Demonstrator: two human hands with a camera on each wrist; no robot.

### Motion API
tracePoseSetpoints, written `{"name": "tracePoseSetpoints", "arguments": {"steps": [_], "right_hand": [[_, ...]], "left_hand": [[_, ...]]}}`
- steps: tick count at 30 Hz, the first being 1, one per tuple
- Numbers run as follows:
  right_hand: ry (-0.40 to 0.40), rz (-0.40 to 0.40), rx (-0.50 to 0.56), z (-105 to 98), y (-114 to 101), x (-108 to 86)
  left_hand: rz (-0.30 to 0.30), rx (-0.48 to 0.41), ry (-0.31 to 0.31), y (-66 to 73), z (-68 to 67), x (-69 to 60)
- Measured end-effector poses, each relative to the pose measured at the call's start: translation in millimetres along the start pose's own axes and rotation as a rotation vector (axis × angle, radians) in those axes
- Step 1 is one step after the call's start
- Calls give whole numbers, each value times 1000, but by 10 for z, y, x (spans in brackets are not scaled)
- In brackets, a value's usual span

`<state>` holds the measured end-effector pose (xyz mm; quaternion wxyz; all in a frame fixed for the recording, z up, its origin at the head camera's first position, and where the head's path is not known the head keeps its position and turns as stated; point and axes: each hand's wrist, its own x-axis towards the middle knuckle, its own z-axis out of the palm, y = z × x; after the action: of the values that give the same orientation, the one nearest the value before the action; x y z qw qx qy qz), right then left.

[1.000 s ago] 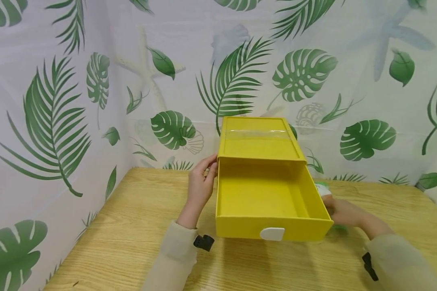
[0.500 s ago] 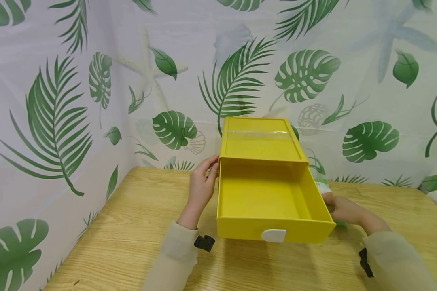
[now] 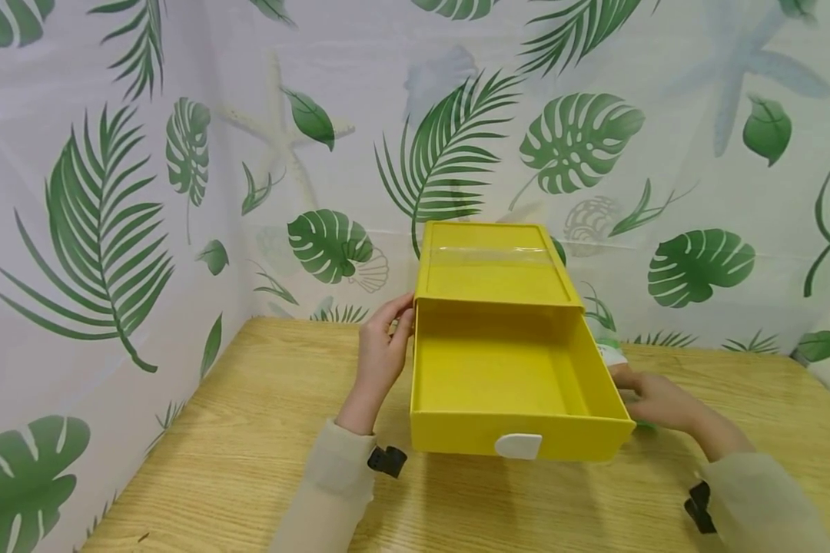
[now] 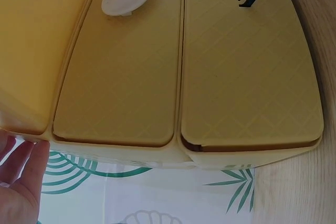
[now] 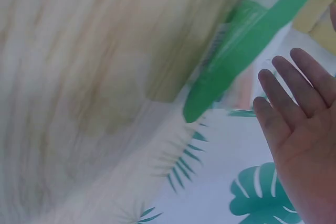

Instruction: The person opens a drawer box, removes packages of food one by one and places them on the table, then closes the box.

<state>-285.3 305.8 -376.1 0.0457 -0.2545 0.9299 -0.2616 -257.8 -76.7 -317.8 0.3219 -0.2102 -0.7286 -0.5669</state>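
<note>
Green-and-white packet (image 5: 231, 61) is seen just R of yellow drawer unit (image 3: 498, 280), nearer R hand (image 3: 664, 403), fingers held straight, ungripped; unit's L edge is touched by L hand (image 3: 380, 349), fingers extended.

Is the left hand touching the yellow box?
Touching. The left wrist view shows it: fingertips of the left hand rest against the edge of the yellow box, no gap visible.
</note>
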Motion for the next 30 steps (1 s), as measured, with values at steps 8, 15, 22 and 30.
{"name": "tracePoseSetpoints", "arguments": {"steps": [8, 15, 22, 30], "right_hand": [[151, -79, -12, -6, -195, -163], [287, -142, -118, -42, -411, -335], [394, -158, -216, -86, -638, -493], [550, -221, -222, -127, -912, -664]], "left_hand": [[23, -26, -8, -300, 58, 8], [33, -15, -7, -315, 49, -8], [14, -20, -7, -167, 25, -9], [-4, -11, -7, 48, -1, -19]]}}
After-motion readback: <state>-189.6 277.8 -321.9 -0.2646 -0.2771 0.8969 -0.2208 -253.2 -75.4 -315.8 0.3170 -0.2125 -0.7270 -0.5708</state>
